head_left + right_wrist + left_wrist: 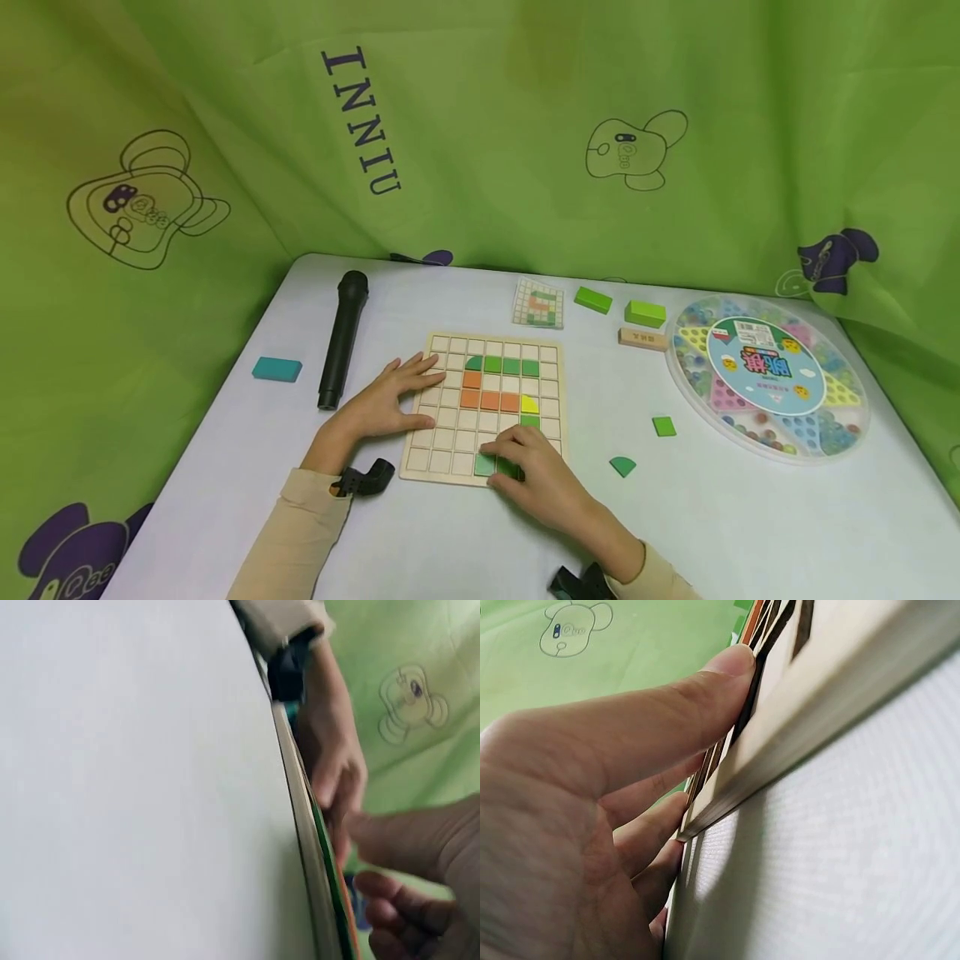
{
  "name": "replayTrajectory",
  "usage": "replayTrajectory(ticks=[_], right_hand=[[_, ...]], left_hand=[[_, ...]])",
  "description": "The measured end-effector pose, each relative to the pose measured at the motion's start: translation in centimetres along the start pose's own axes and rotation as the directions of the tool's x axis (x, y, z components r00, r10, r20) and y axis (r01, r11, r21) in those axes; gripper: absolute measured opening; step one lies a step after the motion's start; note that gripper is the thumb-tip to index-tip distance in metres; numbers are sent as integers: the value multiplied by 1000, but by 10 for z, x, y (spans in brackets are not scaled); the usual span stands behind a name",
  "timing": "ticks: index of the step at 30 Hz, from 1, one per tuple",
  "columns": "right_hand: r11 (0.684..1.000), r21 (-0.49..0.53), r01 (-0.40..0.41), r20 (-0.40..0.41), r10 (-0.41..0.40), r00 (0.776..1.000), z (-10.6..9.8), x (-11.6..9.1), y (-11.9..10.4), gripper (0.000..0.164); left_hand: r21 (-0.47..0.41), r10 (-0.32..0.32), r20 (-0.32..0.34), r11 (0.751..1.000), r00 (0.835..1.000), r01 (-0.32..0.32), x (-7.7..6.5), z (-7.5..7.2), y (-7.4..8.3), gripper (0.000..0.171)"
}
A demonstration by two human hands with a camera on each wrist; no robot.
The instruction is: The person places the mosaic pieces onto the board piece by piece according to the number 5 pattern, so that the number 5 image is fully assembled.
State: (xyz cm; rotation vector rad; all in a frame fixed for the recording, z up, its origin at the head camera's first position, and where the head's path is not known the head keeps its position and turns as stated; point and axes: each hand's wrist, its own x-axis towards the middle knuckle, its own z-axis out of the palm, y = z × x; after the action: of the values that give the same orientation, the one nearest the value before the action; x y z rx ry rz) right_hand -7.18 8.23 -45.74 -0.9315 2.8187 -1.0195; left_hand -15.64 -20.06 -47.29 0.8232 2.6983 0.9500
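A square wooden grid board (pixel 442 417) lies on the table with coloured tiles in it. My left hand (pixel 386 404) rests at its left edge with fingers spread; in the left wrist view the thumb (pixel 731 660) touches the top. Over the lower right of the board is my right hand (pixel 547 483), its thumb and bent fingers apart beside a green tile (pixel 483 465) and a darker green tile (pixel 510 469), partly covered. I see nothing between them in the right wrist view. A green row (pixel 512 367), orange tiles (pixel 490 402) and a yellow tile (pixel 529 405) fill other cells.
A loose green square (pixel 664 427) and a green quarter-round tile (pixel 622 466) lie right of the board. A pattern card (pixel 538 304), green blocks (pixel 645 313) and a wooden block (pixel 642 339) stand behind. Also here: round game box (pixel 765 367), black microphone (pixel 345 333), teal block (pixel 277 369).
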Motion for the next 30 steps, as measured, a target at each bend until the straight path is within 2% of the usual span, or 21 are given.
replayTrajectory(ticks=[5, 9, 14, 20, 24, 30], right_hand=[[998, 42, -36, -40, 38, 999, -22, -11, 12, 36], [997, 23, -74, -95, 76, 993, -39, -30, 31, 39], [979, -66, -195, -145, 184, 972, -61, -56, 54, 44], [932, -94, -350, -109, 340, 934, -80, -76, 71, 41], [927, -74, -367, -65, 363, 930, -83, -80, 76, 35], [945, -44, -324, -42, 323, 946, -81, -80, 78, 27]], left_hand=[[0, 3, 2, 1000, 1000, -3, 1, -1, 1, 74], [0, -1, 14, 1000, 1000, 1, 2, -2, 2, 75], [2, -4, 19, 1000, 1000, 3, 2, -3, 2, 75], [3, -2, 8, 1000, 1000, 2, 1, -2, 0, 75], [1, -7, 10, 1000, 1000, 7, 0, -1, -1, 74], [-5, -13, 12, 1000, 1000, 13, -1, 0, 0, 74]])
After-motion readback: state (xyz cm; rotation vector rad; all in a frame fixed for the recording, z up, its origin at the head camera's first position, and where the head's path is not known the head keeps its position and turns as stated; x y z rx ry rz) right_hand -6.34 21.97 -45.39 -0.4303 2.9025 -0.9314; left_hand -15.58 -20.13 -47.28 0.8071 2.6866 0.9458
